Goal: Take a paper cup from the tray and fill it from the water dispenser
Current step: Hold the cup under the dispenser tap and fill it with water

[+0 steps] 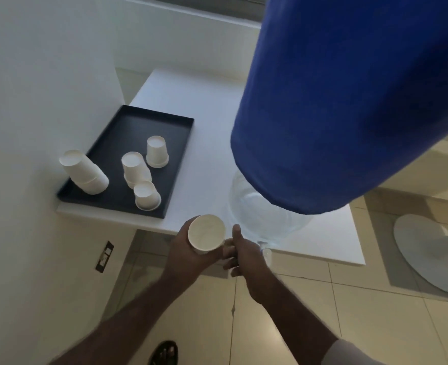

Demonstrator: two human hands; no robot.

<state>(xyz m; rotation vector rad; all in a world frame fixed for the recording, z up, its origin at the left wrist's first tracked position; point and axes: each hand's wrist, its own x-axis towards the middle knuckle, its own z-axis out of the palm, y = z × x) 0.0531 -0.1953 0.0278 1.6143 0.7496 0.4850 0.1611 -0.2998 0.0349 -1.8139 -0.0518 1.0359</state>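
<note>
My left hand (188, 255) holds a white paper cup (206, 233) upside down, base toward me, just off the front edge of the white table (207, 127). My right hand (240, 252) is beside the cup, fingers curled near its rim, thumb up; whether it grips the cup I cannot tell. The water dispenser (267, 206) is a clear jar under a large blue cover (349, 101); its tap (266, 252) pokes out just right of my right hand. On the table's left, a black tray (136, 127) carries several upturned white cups (157, 151).
A white wall runs close along the left, with a socket plate (104, 256) low down. A round white stand base (428, 251) sits on the tiled floor at right. My sandalled foot (163, 353) shows at the bottom.
</note>
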